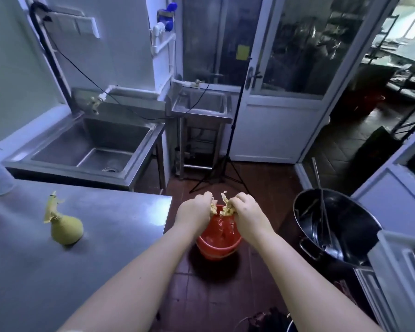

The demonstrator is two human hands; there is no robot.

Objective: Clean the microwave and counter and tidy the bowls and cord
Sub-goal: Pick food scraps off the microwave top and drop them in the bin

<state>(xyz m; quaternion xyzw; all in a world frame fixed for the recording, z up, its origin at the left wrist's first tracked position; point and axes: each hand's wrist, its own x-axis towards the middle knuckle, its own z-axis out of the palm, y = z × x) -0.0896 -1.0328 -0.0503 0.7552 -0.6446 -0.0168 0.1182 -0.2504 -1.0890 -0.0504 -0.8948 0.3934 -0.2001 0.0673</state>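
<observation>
Both hands, left (pixel 195 209) and right (pixel 243 212), clench a crumpled yellowish cleaning cloth (pixel 223 208), wringing it directly above the round red plastic bucket (pixel 217 248) on the floor. Advisable: twist oppositely, keeping drips inside the bucket, before wiping the steel table (pixel 94 248).

head-worn view, angled down, near hands (pixel 222 210)
</observation>
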